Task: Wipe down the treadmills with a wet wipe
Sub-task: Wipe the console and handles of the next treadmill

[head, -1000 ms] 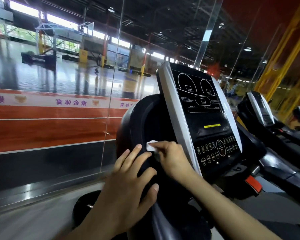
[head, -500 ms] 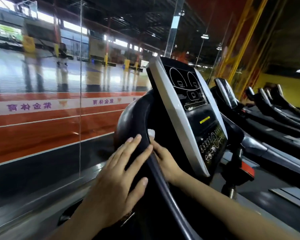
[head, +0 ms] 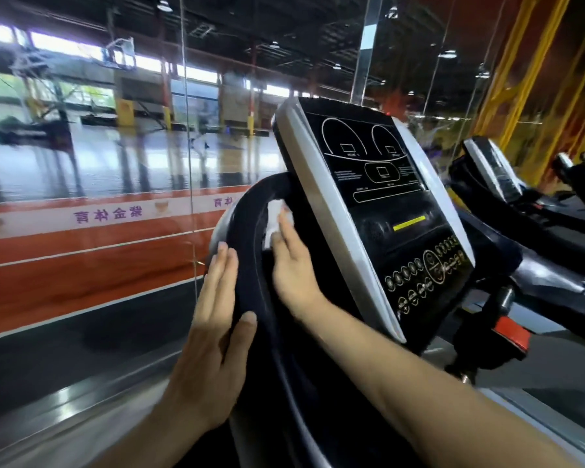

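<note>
head view: right hand [head: 293,268] presses wet wipe [head: 273,221] on the treadmill's black handrail [head: 247,211]; left hand [head: 217,319] rests flat. wipe could slip off if pressed lightly.

Daylight pours in from windows [head: 65,55] at the upper left of the frame, washing out to white. The glossy floor [head: 115,163] below them glares with reflections. The ceiling at upper centre is dim, dotted with small lamps [head: 448,55]. Wide-angle distortion bends lines at the edges, and motion blur softens the lower left and far right.
</note>
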A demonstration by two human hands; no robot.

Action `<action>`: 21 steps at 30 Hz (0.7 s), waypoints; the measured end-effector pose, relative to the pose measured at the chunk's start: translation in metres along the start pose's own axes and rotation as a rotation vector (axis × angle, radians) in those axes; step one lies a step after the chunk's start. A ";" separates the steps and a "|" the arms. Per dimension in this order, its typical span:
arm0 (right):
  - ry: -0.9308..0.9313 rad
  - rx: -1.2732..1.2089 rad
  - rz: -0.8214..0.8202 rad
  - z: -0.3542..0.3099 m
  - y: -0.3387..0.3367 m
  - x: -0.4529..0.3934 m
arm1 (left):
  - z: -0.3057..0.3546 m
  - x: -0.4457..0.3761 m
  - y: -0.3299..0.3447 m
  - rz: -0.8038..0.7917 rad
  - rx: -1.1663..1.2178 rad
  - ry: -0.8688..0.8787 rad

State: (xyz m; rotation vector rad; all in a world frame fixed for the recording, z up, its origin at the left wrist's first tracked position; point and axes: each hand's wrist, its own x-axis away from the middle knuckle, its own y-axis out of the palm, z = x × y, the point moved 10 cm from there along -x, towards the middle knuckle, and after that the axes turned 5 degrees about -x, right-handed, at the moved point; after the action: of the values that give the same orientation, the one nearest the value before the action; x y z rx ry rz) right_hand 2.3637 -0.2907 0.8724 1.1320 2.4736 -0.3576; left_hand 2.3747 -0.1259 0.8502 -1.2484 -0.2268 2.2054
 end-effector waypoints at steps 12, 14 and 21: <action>0.008 0.120 -0.106 -0.028 0.011 -0.040 | -0.003 0.003 0.006 0.003 -0.009 -0.107; 0.022 0.098 -0.105 -0.029 0.013 -0.028 | -0.004 0.003 0.005 -0.017 -0.044 -0.119; -0.003 -0.056 -0.409 -0.019 0.016 0.069 | -0.004 0.003 0.007 -0.022 -0.046 -0.127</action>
State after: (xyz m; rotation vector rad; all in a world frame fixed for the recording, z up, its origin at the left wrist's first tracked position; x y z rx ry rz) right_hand 2.3298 -0.2271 0.8573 0.5948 2.6858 -0.3991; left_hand 2.3736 -0.1304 0.8428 -1.1256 -0.3417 2.2740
